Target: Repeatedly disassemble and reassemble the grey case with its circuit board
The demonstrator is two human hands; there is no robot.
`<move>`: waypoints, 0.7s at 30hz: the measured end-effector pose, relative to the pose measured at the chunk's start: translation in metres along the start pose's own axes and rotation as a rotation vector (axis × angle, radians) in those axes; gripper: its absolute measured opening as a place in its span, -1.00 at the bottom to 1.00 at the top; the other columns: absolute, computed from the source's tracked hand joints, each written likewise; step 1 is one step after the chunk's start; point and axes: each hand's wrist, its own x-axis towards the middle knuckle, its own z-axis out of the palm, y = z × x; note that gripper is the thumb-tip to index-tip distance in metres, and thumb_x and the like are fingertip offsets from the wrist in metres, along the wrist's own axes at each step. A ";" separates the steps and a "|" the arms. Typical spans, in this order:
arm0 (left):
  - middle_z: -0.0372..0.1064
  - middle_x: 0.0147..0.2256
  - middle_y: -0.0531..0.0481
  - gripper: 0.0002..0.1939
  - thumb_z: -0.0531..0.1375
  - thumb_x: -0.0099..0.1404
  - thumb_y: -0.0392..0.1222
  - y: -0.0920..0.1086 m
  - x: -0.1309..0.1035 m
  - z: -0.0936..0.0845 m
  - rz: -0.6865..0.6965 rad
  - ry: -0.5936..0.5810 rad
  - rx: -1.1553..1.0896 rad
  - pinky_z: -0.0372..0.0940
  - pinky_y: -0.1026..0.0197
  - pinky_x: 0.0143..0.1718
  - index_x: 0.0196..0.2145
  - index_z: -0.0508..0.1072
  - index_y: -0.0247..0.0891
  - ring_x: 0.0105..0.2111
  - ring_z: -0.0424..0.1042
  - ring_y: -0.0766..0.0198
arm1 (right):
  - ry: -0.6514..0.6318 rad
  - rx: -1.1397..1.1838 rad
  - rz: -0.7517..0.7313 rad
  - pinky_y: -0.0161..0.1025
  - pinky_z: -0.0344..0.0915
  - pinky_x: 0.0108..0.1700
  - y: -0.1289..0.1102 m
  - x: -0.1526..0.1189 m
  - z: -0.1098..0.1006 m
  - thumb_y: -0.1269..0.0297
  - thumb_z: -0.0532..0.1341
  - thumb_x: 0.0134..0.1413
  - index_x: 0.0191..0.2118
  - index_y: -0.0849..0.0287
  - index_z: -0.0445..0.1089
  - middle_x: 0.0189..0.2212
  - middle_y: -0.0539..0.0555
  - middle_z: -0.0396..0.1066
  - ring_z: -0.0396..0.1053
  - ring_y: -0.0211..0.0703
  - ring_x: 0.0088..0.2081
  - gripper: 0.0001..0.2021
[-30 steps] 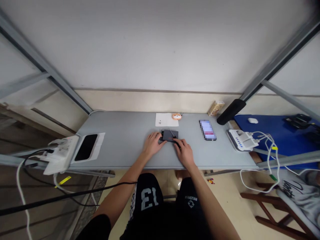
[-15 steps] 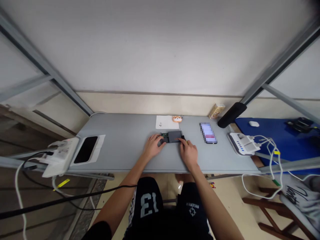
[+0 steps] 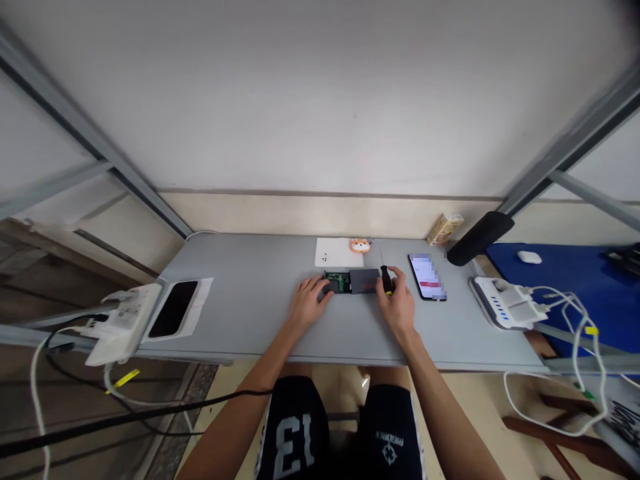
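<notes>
On the desk in front of me lies a flat dark grey electronic device [image 3: 363, 281], its sleeve-like cover drawn partly off to the right. A green circuit board [image 3: 342, 280] is exposed in the gap. My left hand [image 3: 306, 301] grips the device's left end, fingers closed on its dark end piece. In my right hand [image 3: 399, 308] is a screwdriver [image 3: 386, 279] with a black and yellow handle, its thin shaft pointing up and away. That hand is at the cover's right end; whether it also touches the cover, I cannot tell.
Behind the device are a white sheet [image 3: 331, 253] with several tiny dark screws and an orange animal-face case [image 3: 360, 246]. A lit phone [image 3: 427, 277], a small box [image 3: 444, 229], a black cylinder [image 3: 480, 238] and a power strip [image 3: 500, 303] stand right. Another phone [image 3: 174, 309] lies left.
The cover has slid right relative to the left end, exposing more circuit board. My right hand has moved right, and the screwdriver now points upward. The camera view has shifted slightly.
</notes>
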 end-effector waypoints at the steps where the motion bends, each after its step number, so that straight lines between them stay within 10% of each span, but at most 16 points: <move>1: 0.40 0.19 -0.10 -0.67 0.14 0.48 0.00 0.000 0.000 0.000 -0.003 -0.001 0.006 0.27 -0.10 0.12 0.11 0.46 -0.12 0.15 0.34 -0.02 | -0.028 0.132 0.017 -0.23 0.21 -0.34 -0.009 0.010 0.004 -0.03 0.17 0.26 0.21 0.15 0.32 -0.37 0.05 0.46 0.32 -0.17 -0.46 -0.49; 11: 0.40 0.16 -0.10 -0.75 0.17 0.46 -0.08 -0.001 0.006 -0.002 -0.005 0.023 -0.005 0.30 -0.08 0.11 0.02 0.48 -0.13 0.12 0.37 0.01 | -0.049 0.966 0.283 -0.35 0.14 -0.46 -0.053 0.100 0.105 -0.19 0.24 0.08 -0.29 0.14 0.33 -0.51 -0.10 0.20 0.11 -0.35 -0.53 -0.56; 21: 0.25 0.23 -0.21 -0.86 0.15 0.41 -0.25 0.001 0.010 -0.007 -0.016 0.130 0.021 0.30 -0.13 0.15 -0.09 0.46 -0.19 0.17 0.31 -0.04 | -0.058 0.776 0.294 -0.34 0.17 -0.42 -0.020 0.107 0.095 -0.13 0.22 0.15 -0.35 0.15 0.34 -0.48 -0.05 0.29 0.22 -0.28 -0.45 -0.60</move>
